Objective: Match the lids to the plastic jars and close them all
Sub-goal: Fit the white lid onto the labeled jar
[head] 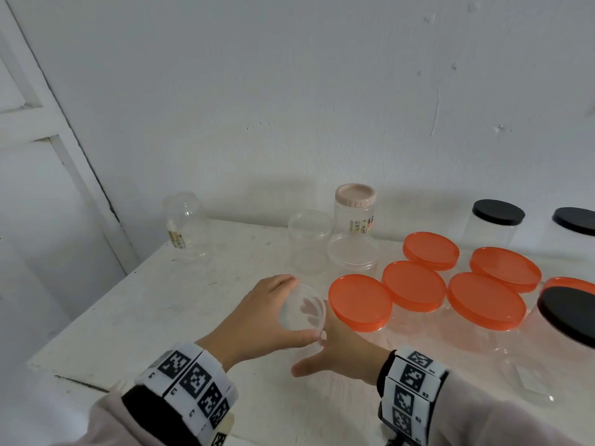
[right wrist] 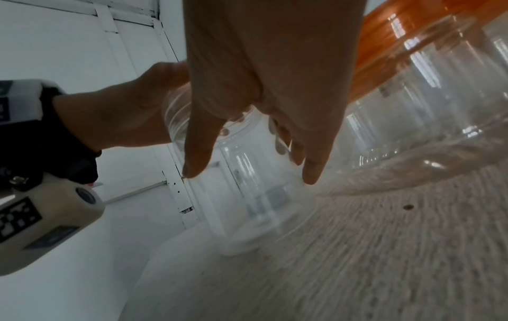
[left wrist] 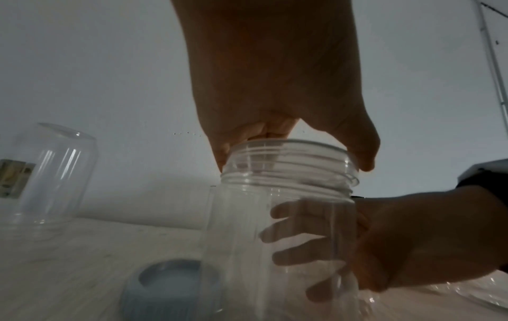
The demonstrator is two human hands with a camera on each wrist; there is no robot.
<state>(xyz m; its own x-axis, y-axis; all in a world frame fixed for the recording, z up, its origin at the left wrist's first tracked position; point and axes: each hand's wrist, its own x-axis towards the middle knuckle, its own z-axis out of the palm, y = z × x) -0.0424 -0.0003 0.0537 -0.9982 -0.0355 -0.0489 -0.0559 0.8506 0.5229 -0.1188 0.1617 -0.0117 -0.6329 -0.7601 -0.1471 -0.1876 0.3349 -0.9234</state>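
Left hand (head: pixel 257 312) grip curls over the clear lid (head: pixel 302 312) atop the clear jar (left wrist: pixel 277 249); right hand (head: pixel 338 352) wraps the wall just below; light, slippery, thin plastic; best held at the stiffer threaded neck, not squeezed

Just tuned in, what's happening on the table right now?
A person is working on one clear jar at the front of the white table. The left hand grips its threaded neck from above, and the right hand wraps around its body. Several jars behind already wear orange lids or black lids.
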